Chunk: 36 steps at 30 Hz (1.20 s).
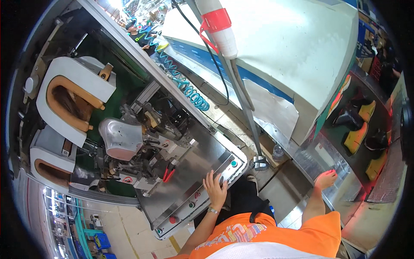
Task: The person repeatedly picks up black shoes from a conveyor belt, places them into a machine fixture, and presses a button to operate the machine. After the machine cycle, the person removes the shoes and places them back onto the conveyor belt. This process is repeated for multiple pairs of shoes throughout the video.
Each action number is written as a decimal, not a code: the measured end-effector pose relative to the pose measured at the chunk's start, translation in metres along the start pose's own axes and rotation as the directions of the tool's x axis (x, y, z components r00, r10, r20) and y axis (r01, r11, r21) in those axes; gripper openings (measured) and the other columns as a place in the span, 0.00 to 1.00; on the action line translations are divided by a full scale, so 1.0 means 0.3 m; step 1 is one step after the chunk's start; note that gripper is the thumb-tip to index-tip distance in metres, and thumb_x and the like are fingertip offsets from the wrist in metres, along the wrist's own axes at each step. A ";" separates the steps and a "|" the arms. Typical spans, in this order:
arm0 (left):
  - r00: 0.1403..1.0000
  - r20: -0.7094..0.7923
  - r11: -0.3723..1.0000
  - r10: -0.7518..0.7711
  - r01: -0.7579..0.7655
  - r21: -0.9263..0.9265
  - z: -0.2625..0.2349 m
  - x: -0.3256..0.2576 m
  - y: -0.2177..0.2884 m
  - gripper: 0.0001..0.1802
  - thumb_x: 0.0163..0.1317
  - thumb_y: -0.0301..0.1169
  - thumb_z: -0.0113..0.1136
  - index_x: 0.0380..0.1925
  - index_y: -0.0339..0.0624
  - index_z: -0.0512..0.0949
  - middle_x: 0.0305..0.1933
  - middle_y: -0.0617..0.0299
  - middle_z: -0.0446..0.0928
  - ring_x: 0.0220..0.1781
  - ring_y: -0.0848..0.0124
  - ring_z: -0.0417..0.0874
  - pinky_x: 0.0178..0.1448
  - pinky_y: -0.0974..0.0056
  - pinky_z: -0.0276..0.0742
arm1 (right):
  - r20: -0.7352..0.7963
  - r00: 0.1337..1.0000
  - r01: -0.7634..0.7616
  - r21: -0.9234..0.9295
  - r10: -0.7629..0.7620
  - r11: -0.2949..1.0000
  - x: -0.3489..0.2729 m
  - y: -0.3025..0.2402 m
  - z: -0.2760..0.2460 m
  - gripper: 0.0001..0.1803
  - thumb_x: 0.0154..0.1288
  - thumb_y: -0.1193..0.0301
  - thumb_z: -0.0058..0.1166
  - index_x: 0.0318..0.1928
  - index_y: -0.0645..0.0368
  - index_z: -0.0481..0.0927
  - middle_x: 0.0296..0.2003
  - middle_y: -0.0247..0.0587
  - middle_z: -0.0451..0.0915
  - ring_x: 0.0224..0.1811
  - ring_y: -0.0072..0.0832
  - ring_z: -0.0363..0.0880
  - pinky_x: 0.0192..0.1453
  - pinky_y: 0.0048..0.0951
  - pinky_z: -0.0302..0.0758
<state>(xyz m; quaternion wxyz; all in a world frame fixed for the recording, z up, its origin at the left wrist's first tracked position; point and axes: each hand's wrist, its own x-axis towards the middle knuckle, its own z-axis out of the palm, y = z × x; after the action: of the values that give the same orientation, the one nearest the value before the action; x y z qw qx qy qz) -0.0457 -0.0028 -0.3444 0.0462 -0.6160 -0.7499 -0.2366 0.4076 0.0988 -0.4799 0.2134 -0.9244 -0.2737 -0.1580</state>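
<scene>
My left hand (214, 189) lies with fingers spread on the front control panel (183, 203) of a shoe-shaping machine, between its green buttons (234, 164). On the right, my right hand (326, 179) is at a metal ledge (320, 152), its fingers curled together; whatever may be in them is hidden. Past that hand, yellow shoe uppers (356, 138) and dark shoe parts (349, 118) lie under reddish light. Inside the machine stands a shiny metal form (120, 138), facing a white U-shaped clamp with a tan lining (54, 88). Red-handled pliers (168, 172) rest on its metal top.
A second U-shaped clamp (39, 168) sits at lower left. A grey pole (248, 116) with a white-and-red wrapped top stands ahead, beside a large white cabinet (297, 47). A coiled teal air hose (194, 97) hangs behind the machine. Blue bins (102, 241) are at far lower left.
</scene>
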 end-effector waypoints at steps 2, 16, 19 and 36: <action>1.000 -0.003 1.000 -0.005 0.005 -0.001 -0.007 0.003 0.006 0.21 0.57 0.37 0.56 0.50 0.45 0.70 0.64 0.51 0.61 0.67 0.52 0.57 0.69 0.43 0.45 | -0.002 1.000 -0.010 0.008 0.010 1.000 -0.003 0.010 0.008 0.10 0.67 0.65 0.41 0.43 0.55 0.72 0.41 0.43 0.72 0.44 0.41 0.73 0.42 0.43 0.68; 0.987 -0.158 0.998 0.021 -0.031 -0.062 0.031 -0.005 -0.049 0.07 0.53 0.29 0.56 0.32 0.41 0.76 0.59 0.52 0.69 0.62 0.52 0.65 0.65 0.44 0.55 | 0.001 0.999 0.040 0.023 -0.040 0.999 0.013 -0.043 -0.062 0.07 0.58 0.67 0.48 0.29 0.56 0.75 0.29 0.43 0.75 0.34 0.44 0.75 0.36 0.45 0.70; 0.989 -0.148 1.000 -0.027 0.024 -0.020 0.028 -0.005 -0.031 0.07 0.58 0.29 0.53 0.31 0.37 0.78 0.57 0.51 0.70 0.60 0.52 0.68 0.64 0.44 0.58 | -0.043 0.999 0.003 0.031 -0.001 1.000 -0.010 -0.031 -0.021 0.08 0.62 0.67 0.46 0.38 0.58 0.73 0.39 0.46 0.71 0.42 0.43 0.72 0.43 0.44 0.67; 0.974 -0.223 0.999 -0.030 0.032 0.004 0.037 -0.002 -0.041 0.07 0.61 0.30 0.52 0.31 0.41 0.78 0.56 0.61 0.74 0.62 0.56 0.68 0.66 0.42 0.53 | -0.069 0.996 -0.043 0.082 0.049 0.996 -0.012 -0.014 0.004 0.09 0.63 0.66 0.46 0.40 0.57 0.72 0.42 0.43 0.70 0.47 0.41 0.70 0.48 0.41 0.65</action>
<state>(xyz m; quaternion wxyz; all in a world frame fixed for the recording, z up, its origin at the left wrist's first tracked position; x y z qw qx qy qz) -0.0545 -0.0005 -0.3581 0.1287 -0.5736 -0.7506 -0.3018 0.4026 0.1009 -0.4812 0.2635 -0.9150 -0.2506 -0.1746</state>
